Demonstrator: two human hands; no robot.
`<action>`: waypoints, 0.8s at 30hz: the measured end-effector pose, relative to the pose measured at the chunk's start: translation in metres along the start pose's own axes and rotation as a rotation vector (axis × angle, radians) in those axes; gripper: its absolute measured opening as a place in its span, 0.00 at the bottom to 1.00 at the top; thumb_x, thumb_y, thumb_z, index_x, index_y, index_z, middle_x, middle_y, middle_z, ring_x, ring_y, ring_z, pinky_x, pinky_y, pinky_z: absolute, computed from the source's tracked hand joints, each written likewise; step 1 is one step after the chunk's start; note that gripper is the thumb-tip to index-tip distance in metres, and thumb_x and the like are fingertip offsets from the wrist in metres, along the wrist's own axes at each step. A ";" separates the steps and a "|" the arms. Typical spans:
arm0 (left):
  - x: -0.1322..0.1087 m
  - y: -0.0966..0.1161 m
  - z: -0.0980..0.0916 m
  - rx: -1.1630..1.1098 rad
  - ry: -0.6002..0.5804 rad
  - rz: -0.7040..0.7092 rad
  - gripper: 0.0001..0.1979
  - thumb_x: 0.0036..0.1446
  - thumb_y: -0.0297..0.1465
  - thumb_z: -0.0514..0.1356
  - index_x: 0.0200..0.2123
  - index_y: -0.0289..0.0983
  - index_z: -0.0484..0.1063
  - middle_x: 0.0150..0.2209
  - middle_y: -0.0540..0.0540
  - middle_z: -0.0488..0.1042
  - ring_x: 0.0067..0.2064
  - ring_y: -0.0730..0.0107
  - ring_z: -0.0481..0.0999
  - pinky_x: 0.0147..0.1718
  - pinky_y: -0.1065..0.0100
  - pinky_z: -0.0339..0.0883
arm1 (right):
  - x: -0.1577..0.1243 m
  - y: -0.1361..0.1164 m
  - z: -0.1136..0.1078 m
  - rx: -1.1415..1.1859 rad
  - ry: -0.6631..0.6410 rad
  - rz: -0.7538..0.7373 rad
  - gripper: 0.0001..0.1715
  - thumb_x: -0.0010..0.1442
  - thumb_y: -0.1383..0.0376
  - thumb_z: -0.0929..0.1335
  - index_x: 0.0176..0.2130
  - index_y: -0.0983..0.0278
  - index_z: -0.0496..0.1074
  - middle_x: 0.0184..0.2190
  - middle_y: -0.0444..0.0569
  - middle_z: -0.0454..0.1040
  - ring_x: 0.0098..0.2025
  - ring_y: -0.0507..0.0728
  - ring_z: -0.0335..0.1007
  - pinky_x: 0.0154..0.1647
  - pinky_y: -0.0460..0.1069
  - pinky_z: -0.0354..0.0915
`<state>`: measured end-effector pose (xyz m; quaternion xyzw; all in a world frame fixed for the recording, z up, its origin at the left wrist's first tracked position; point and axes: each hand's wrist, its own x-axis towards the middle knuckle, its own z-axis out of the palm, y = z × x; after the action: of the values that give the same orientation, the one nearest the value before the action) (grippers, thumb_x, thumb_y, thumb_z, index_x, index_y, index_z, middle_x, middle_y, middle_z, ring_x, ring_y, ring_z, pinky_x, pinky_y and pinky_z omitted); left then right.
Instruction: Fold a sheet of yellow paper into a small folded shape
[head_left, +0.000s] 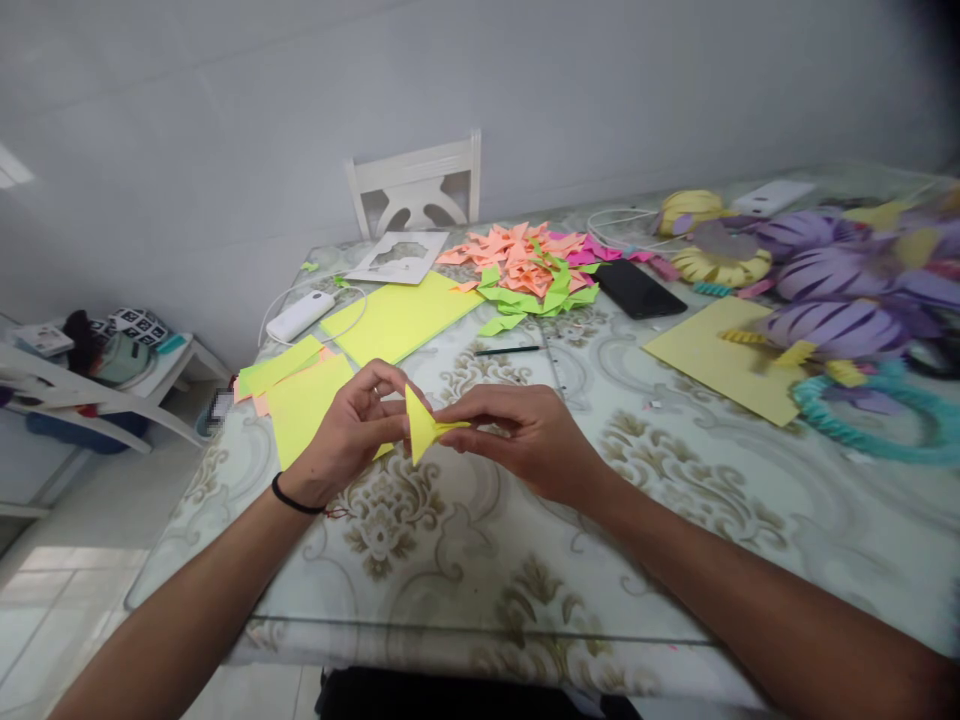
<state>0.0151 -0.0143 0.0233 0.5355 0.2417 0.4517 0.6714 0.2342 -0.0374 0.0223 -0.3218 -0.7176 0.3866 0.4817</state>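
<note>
A small piece of folded yellow paper (419, 424) is held up between both hands, above the patterned tabletop. My left hand (358, 412), with a dark band at its wrist, grips the paper's left side; part of its fingers is hidden behind the fold. On the right, my right hand (529, 432) pinches the narrow end between thumb and fingers. Flat yellow paper sheets (304, 408) lie beside and partly under my left hand. Beyond the hands is a pile of folded paper pieces (517, 262) in orange, green and pink.
A dark pen (508, 350) lies past my hands, with a black phone (640, 289) behind it. Purple paper lanterns (836, 327) and a turquoise ring (892, 440) crowd the right side. A white device (300, 316) with a cable sits at left. A white chair (420, 180) stands behind the table.
</note>
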 end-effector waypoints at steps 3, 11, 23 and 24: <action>-0.001 0.000 -0.002 0.022 -0.003 -0.034 0.19 0.50 0.26 0.75 0.46 0.40 0.78 0.36 0.49 0.77 0.30 0.72 0.80 0.28 0.73 0.77 | -0.001 -0.002 0.000 -0.068 -0.001 -0.050 0.07 0.60 0.61 0.76 0.40 0.60 0.84 0.34 0.48 0.84 0.34 0.55 0.78 0.36 0.48 0.71; 0.001 0.000 -0.005 0.256 -0.072 0.145 0.08 0.56 0.24 0.71 0.39 0.40 0.84 0.42 0.45 0.77 0.43 0.68 0.80 0.41 0.71 0.77 | 0.004 0.007 0.000 0.351 -0.029 0.234 0.13 0.58 0.58 0.77 0.41 0.62 0.80 0.37 0.48 0.82 0.37 0.55 0.79 0.38 0.48 0.73; 0.000 0.003 0.002 0.938 -0.098 0.503 0.07 0.61 0.21 0.66 0.39 0.39 0.81 0.39 0.44 0.82 0.43 0.68 0.81 0.43 0.69 0.75 | 0.004 0.020 0.000 0.133 0.043 0.247 0.10 0.58 0.60 0.75 0.38 0.63 0.77 0.32 0.45 0.76 0.31 0.53 0.70 0.33 0.48 0.65; 0.000 0.003 0.003 0.960 -0.105 0.519 0.07 0.61 0.21 0.66 0.39 0.39 0.81 0.40 0.44 0.82 0.43 0.69 0.81 0.43 0.69 0.75 | 0.004 0.020 0.001 0.105 0.053 0.232 0.10 0.58 0.60 0.75 0.38 0.63 0.78 0.35 0.46 0.77 0.35 0.54 0.72 0.37 0.49 0.66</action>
<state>0.0164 -0.0154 0.0265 0.8456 0.2467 0.4140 0.2295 0.2339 -0.0245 0.0063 -0.3870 -0.6412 0.4683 0.4688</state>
